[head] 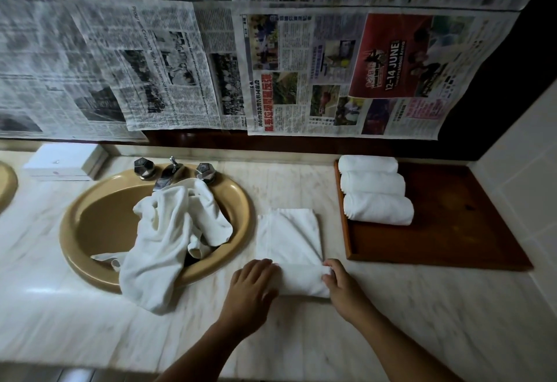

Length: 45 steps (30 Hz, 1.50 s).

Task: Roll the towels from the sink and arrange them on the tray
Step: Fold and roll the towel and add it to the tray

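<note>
Because the folded towel [289,237] lies as a long strip running near to far on the counter [286,336], between the sink [90,224] on the left and the tray [437,231] on the right, the rolling should travel away from the person. Its near end is already turned over into a short, thick roll whose axis runs left to right, across the strip. The flat remainder stretches off toward the far wall.

The hands sit apart, one at each end of that roll. The left hand [251,286] lies palm down with its fingers nearly straight, resting on the roll's left end. The right hand [342,286] has its thumb and curled fingers pinched on the right end. Both are about equally near the towel, so neither leads. The push probably needs to be even on both sides, or the roll will skew and come out cone-shaped.

Once finished, the roll must go to the right, and the right hand is the nearer one to the tray. Three rolled towels [373,184] already lie there side by side along the tray's left edge, their long axes left to right. The free space is just on the near side of the nearest one, so the new roll can be carried across without turning. A loose heap of towels [162,240] hangs over the near rim of the sink, so I judge the task around halfway.
</note>
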Motion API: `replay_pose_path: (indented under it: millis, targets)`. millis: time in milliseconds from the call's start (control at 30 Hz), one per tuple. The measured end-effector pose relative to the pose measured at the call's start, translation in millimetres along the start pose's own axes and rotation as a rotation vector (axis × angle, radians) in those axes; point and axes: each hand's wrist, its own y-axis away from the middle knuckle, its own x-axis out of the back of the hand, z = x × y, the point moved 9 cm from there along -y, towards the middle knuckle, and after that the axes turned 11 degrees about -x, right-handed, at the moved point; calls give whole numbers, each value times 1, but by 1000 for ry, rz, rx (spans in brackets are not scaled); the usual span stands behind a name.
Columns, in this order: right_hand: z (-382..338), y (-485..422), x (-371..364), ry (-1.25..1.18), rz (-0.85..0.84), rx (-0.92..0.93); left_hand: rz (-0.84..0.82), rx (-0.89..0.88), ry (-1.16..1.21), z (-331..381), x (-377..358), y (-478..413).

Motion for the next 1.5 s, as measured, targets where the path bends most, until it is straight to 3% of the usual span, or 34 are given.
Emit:
replay_pose_path:
  millis: [100, 300, 433, 500, 633, 767, 900, 967, 1100, 1167, 1333, 1500]
  targets:
    - [4, -6, 1, 14, 10, -29, -91, -86, -100, 8, -7, -3]
    - [4, -16, 9, 23, 104, -76, -139, -75, -97, 4, -8, -17]
    - [-28, 8, 25, 234, 359, 297, -216, -37, -91, -9, -13, -27]
    - [-29, 17, 14, 378, 318, 435, -253, -16, -74, -17, -15, -33]
    - [-16, 21, 5, 493, 230, 419, -384, 10, 2, -24, -19, -45]
    - [-18, 19, 6, 402, 141, 363, -510, 152, 163, -39, -29, -47]
    - [-23, 12, 7, 330, 19, 278, -620, 169, 191, -39, -34, -49]
    - [-26, 8, 6, 344, -47, 239, -548, 120, 111, -39, -24, -52]
    - [-35, 4, 8, 393, -146, 143, -156, -90, 26, -5, 15, -48]
    - [-37, 2, 5, 444, -202, 105, -49, -201, -31, 17, 24, -37]
    - [-33, -1, 4, 547, -281, 18, -172, -186, -127, 22, 2, -7]
    - [-29, 0, 4, 505, -200, 8, -288, -98, -33, 9, -8, -19]
